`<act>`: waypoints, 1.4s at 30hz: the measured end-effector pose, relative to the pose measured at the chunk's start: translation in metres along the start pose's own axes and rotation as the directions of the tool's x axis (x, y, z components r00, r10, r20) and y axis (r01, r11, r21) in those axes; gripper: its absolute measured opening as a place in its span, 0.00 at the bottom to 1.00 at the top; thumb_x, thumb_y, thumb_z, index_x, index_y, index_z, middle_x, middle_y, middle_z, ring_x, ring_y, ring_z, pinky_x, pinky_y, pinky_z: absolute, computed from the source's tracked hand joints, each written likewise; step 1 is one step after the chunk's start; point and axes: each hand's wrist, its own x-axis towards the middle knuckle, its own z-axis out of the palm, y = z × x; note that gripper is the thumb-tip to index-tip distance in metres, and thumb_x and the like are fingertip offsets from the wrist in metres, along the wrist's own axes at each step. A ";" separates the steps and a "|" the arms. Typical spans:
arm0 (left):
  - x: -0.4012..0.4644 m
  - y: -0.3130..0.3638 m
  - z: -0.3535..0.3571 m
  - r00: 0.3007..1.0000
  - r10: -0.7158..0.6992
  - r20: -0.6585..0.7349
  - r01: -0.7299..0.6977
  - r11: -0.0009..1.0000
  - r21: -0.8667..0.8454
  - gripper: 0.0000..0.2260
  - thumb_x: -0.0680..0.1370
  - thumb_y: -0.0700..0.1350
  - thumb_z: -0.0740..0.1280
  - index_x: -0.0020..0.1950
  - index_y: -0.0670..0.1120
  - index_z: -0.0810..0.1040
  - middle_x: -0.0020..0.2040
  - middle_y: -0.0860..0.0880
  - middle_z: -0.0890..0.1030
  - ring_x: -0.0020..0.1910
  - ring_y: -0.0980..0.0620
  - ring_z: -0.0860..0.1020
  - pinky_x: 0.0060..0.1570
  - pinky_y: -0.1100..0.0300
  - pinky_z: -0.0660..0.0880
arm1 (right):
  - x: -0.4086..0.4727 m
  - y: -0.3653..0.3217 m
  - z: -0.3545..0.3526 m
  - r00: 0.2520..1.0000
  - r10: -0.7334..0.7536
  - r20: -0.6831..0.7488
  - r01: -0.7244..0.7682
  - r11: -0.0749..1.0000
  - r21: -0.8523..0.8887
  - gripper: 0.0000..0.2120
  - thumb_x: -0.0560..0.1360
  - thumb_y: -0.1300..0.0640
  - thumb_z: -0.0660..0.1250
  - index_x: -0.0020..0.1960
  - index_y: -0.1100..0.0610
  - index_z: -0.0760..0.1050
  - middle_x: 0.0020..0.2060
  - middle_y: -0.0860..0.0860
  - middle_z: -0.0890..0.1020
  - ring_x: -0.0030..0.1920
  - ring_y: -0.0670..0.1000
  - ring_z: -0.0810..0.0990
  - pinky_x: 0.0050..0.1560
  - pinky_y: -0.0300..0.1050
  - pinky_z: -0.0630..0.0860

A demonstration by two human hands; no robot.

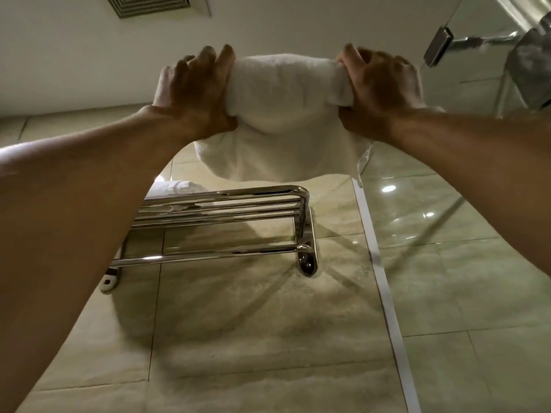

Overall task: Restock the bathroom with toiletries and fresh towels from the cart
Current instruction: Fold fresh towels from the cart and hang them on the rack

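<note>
Both hands hold a folded white towel (286, 114) up in the air, above a chrome towel rack (226, 204) fixed to the tiled wall (268, 323). The left hand (196, 93) grips the towel's left end, its fingers curled over the top edge and its thumb tucked underneath. The right hand (378, 93) grips the right end the same way, with the cloth bunched in its grasp. The towel sags in the middle between them, and its lower edge hangs just above the rack's top rails without touching them. Another white towel (176, 187) lies on the rack's shelf, mostly hidden behind the left forearm. A glass shower panel (447, 219) stands to the right, with a metal hinge (438, 50) near its top and a grey cloth (530, 70) hanging beyond it. A vent grille (146, 4) sits in the ceiling at upper left.
</note>
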 end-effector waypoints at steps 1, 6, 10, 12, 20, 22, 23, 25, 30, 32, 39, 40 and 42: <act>-0.001 -0.001 0.007 1.000 0.012 -0.021 -0.012 1.000 0.025 0.37 0.67 0.53 0.76 0.70 0.45 0.64 0.63 0.39 0.73 0.59 0.33 0.75 0.54 0.39 0.73 | -0.003 -0.001 0.007 1.000 -0.014 -0.013 0.014 1.000 -0.004 0.27 0.70 0.54 0.69 0.67 0.56 0.65 0.59 0.59 0.78 0.56 0.63 0.77 0.58 0.56 0.71; 0.001 -0.006 0.062 0.982 0.057 -0.180 -0.042 0.995 0.088 0.33 0.70 0.48 0.74 0.71 0.41 0.65 0.63 0.36 0.71 0.59 0.32 0.73 0.55 0.36 0.73 | -0.007 0.001 0.055 0.988 -0.054 -0.143 0.042 0.995 -0.089 0.22 0.73 0.57 0.67 0.65 0.60 0.68 0.58 0.59 0.76 0.57 0.64 0.76 0.60 0.57 0.67; 0.012 -0.007 0.111 0.973 0.036 -0.226 -0.017 0.996 0.085 0.31 0.70 0.45 0.72 0.70 0.38 0.67 0.62 0.35 0.73 0.57 0.33 0.74 0.53 0.38 0.72 | 0.008 0.003 0.093 0.984 -0.005 -0.176 -0.022 0.988 -0.151 0.23 0.71 0.62 0.66 0.65 0.59 0.67 0.59 0.58 0.76 0.58 0.63 0.74 0.59 0.57 0.65; 0.009 -0.008 0.128 0.978 0.023 -0.208 -0.010 0.998 0.067 0.31 0.69 0.45 0.73 0.69 0.39 0.68 0.62 0.36 0.74 0.57 0.33 0.74 0.53 0.39 0.72 | 0.004 -0.003 0.109 0.986 0.015 -0.167 -0.046 0.982 -0.181 0.23 0.71 0.63 0.66 0.65 0.59 0.67 0.58 0.59 0.76 0.58 0.63 0.75 0.57 0.57 0.66; -0.051 -0.039 0.146 0.986 -0.016 0.166 0.060 0.963 -0.263 0.32 0.66 0.49 0.79 0.66 0.48 0.69 0.60 0.44 0.76 0.58 0.41 0.75 0.53 0.45 0.74 | -0.055 -0.043 0.143 0.974 -0.001 0.227 -0.016 0.997 0.074 0.33 0.65 0.55 0.78 0.65 0.56 0.67 0.57 0.56 0.78 0.55 0.59 0.78 0.59 0.54 0.70; -0.049 -0.045 0.144 0.964 -0.026 0.264 0.115 0.937 -0.329 0.32 0.66 0.48 0.78 0.66 0.49 0.69 0.59 0.45 0.76 0.56 0.43 0.74 0.51 0.48 0.73 | -0.054 -0.043 0.137 0.969 -0.007 0.245 -0.043 0.979 0.200 0.31 0.66 0.54 0.76 0.66 0.56 0.68 0.56 0.56 0.79 0.53 0.58 0.78 0.54 0.51 0.71; -0.046 -0.048 0.143 0.950 -0.012 0.311 0.130 0.924 -0.361 0.31 0.66 0.48 0.77 0.66 0.48 0.70 0.58 0.44 0.76 0.54 0.44 0.73 0.49 0.50 0.72 | -0.051 -0.040 0.133 0.968 -0.023 0.250 -0.035 0.974 0.225 0.29 0.67 0.53 0.73 0.66 0.56 0.69 0.55 0.56 0.79 0.53 0.58 0.78 0.54 0.51 0.71; -0.042 -0.051 0.141 0.934 -0.004 0.358 0.156 0.904 -0.398 0.29 0.66 0.47 0.75 0.65 0.47 0.70 0.56 0.44 0.75 0.52 0.45 0.73 0.47 0.52 0.72 | -0.047 -0.035 0.128 0.962 -0.069 0.264 0.022 0.984 0.177 0.28 0.70 0.50 0.68 0.67 0.56 0.67 0.58 0.57 0.77 0.56 0.59 0.76 0.62 0.55 0.70; -0.051 -0.052 0.143 0.939 -0.034 0.343 0.163 0.920 -0.356 0.28 0.70 0.46 0.71 0.67 0.49 0.66 0.57 0.45 0.72 0.55 0.43 0.71 0.49 0.48 0.74 | -0.068 -0.051 0.128 0.962 0.142 0.235 -0.121 0.987 -0.103 0.35 0.72 0.54 0.69 0.74 0.53 0.57 0.73 0.61 0.59 0.71 0.65 0.60 0.73 0.70 0.54; -0.050 -0.052 0.142 0.932 -0.025 0.361 0.140 0.945 -0.296 0.29 0.71 0.45 0.71 0.70 0.48 0.64 0.60 0.43 0.72 0.56 0.43 0.71 0.52 0.46 0.74 | -0.080 -0.060 0.130 0.942 0.214 0.260 -0.210 0.977 -0.041 0.37 0.74 0.59 0.69 0.75 0.50 0.52 0.72 0.62 0.57 0.67 0.67 0.66 0.63 0.69 0.71; -0.047 -0.052 0.127 0.900 0.016 0.436 0.031 0.994 -0.102 0.36 0.70 0.42 0.76 0.73 0.48 0.61 0.62 0.41 0.73 0.59 0.39 0.72 0.56 0.43 0.72 | -0.078 -0.055 0.129 0.960 0.166 0.223 -0.189 0.978 0.084 0.33 0.73 0.71 0.66 0.73 0.54 0.59 0.64 0.62 0.67 0.41 0.57 0.75 0.34 0.44 0.71; -0.051 -0.055 0.124 0.901 0.020 0.434 0.038 0.992 -0.124 0.37 0.71 0.41 0.76 0.74 0.48 0.61 0.63 0.41 0.72 0.61 0.38 0.72 0.57 0.43 0.71 | -0.074 -0.055 0.130 0.961 0.180 0.209 -0.201 0.976 0.087 0.31 0.73 0.72 0.65 0.73 0.55 0.61 0.65 0.61 0.68 0.45 0.59 0.77 0.37 0.45 0.71; -0.059 -0.064 0.119 0.906 0.021 0.423 0.078 0.973 -0.216 0.36 0.72 0.39 0.75 0.75 0.47 0.62 0.65 0.40 0.72 0.64 0.38 0.70 0.60 0.44 0.70 | -0.066 -0.057 0.135 0.948 0.234 0.218 -0.266 0.955 0.134 0.28 0.75 0.70 0.63 0.72 0.54 0.63 0.68 0.60 0.67 0.55 0.62 0.77 0.44 0.46 0.71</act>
